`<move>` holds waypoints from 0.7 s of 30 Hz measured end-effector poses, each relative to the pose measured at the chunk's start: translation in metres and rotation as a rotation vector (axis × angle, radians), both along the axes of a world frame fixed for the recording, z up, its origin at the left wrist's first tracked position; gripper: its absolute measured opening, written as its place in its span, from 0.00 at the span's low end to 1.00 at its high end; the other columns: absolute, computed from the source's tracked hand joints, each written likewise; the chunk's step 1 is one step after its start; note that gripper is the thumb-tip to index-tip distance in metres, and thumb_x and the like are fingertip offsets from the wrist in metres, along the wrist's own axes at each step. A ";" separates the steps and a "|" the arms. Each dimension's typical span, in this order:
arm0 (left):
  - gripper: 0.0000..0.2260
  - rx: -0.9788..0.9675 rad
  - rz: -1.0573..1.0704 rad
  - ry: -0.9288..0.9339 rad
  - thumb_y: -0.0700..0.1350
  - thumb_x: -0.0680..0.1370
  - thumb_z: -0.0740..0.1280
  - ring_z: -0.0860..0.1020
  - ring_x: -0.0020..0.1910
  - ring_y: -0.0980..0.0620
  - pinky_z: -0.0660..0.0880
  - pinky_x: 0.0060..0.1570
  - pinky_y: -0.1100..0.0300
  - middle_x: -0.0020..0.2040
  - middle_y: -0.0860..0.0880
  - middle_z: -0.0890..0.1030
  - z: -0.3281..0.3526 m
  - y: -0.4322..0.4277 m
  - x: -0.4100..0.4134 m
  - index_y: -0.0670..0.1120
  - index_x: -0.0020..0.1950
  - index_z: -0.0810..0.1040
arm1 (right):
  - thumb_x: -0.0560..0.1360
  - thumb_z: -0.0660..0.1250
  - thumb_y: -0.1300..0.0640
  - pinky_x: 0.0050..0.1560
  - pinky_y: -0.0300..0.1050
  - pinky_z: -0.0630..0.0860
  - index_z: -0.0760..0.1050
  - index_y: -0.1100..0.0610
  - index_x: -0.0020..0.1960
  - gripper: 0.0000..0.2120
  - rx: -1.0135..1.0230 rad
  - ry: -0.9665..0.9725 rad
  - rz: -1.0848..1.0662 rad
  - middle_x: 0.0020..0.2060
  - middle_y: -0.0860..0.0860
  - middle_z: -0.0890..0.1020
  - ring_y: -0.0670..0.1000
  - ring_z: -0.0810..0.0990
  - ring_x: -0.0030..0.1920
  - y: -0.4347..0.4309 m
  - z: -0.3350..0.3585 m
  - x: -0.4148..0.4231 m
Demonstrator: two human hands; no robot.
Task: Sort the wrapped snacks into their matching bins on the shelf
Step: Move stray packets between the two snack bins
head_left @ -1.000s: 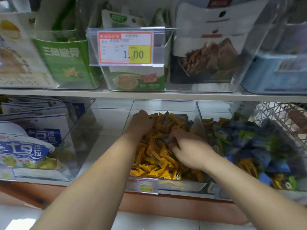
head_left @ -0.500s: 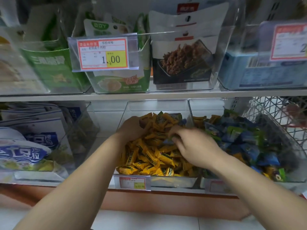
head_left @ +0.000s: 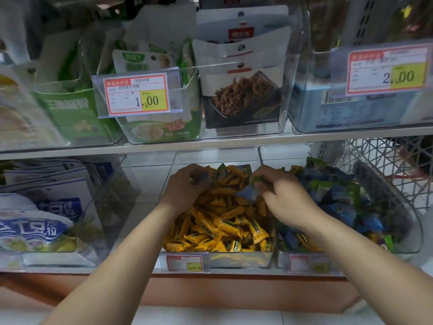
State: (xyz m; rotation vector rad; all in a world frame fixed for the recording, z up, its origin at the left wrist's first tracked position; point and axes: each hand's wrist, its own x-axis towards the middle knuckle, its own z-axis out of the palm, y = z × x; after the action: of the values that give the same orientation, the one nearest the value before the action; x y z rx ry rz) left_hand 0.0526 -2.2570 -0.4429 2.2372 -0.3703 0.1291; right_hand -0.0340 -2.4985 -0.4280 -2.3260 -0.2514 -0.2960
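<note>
A clear middle bin (head_left: 241,258) on the lower shelf is heaped with yellow wrapped snacks (head_left: 218,226). My left hand (head_left: 185,188) rests at the back left of the heap, fingers curled round a dark blue wrapped snack (head_left: 202,178). My right hand (head_left: 283,195) hovers over the heap's right side and pinches blue and green wrapped snacks (head_left: 250,190). To the right, a second clear bin (head_left: 304,258) holds mixed blue and green snacks (head_left: 339,195) with some yellow ones among them.
A bin of large blue-and-white bags (head_left: 35,221) stands at the lower left. The upper shelf (head_left: 210,143) carries bins of green and dark packets with price tags (head_left: 137,95). A white wire basket (head_left: 393,165) sits at the far right.
My right hand has lifted blue and green snacks out of the yellow heap. My left hand stayed at the heap's back left and now holds a dark blue snack. The view has shifted.
</note>
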 end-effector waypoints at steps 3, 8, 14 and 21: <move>0.10 -0.173 0.083 0.030 0.46 0.73 0.74 0.81 0.47 0.57 0.76 0.44 0.62 0.48 0.57 0.83 0.011 -0.011 -0.013 0.59 0.50 0.79 | 0.80 0.65 0.61 0.50 0.49 0.79 0.78 0.51 0.51 0.06 0.247 0.037 0.020 0.45 0.47 0.84 0.45 0.82 0.47 0.000 0.002 0.002; 0.08 -0.540 -0.083 0.253 0.42 0.75 0.73 0.84 0.44 0.52 0.79 0.37 0.62 0.47 0.52 0.86 0.025 -0.042 -0.047 0.53 0.50 0.82 | 0.76 0.71 0.63 0.52 0.49 0.78 0.81 0.55 0.48 0.04 0.515 0.084 0.015 0.46 0.53 0.85 0.52 0.83 0.50 -0.004 0.008 0.000; 0.09 -0.667 -0.172 0.343 0.44 0.76 0.72 0.83 0.52 0.52 0.81 0.46 0.55 0.51 0.50 0.85 0.023 -0.065 -0.068 0.49 0.56 0.81 | 0.78 0.68 0.59 0.53 0.56 0.76 0.79 0.58 0.50 0.02 0.415 0.053 -0.026 0.47 0.57 0.82 0.59 0.80 0.50 -0.007 0.015 -0.010; 0.07 -0.459 -0.316 0.234 0.48 0.76 0.72 0.83 0.51 0.57 0.79 0.46 0.65 0.51 0.56 0.85 0.015 -0.077 -0.071 0.57 0.53 0.83 | 0.78 0.69 0.57 0.37 0.49 0.81 0.75 0.47 0.48 0.05 0.421 0.068 -0.053 0.42 0.47 0.83 0.50 0.83 0.41 -0.033 0.015 -0.018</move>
State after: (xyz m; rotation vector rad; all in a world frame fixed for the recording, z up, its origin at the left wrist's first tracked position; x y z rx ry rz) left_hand -0.0181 -2.3339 -0.4281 1.6959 -0.5039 -0.1964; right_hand -0.0520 -2.5315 -0.4128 -1.9241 -0.0828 -0.2670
